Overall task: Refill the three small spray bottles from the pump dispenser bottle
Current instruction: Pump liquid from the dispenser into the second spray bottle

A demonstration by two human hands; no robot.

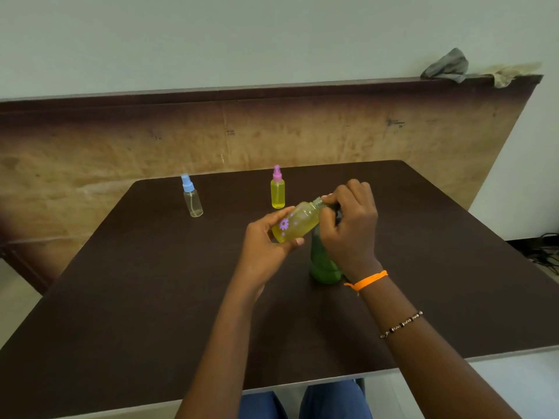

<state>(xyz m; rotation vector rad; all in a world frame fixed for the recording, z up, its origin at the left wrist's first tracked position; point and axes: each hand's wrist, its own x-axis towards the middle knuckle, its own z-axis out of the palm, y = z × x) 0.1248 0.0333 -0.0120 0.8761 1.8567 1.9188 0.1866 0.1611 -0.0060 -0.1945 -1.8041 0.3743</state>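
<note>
We see the left hand (266, 237) gripping the flower-printed spray bottle (298, 222), its neck tilted toward the right hand (348, 219), whose fingers curl over the green pump dispenser bottle (323, 264).

Plain indoor room, likely an office or classroom, dark laminate table (121, 297) against a bare pale wall (242, 40), worn plywood board (121, 152) leaning behind, cables (544, 252) on the tiled floor
</note>
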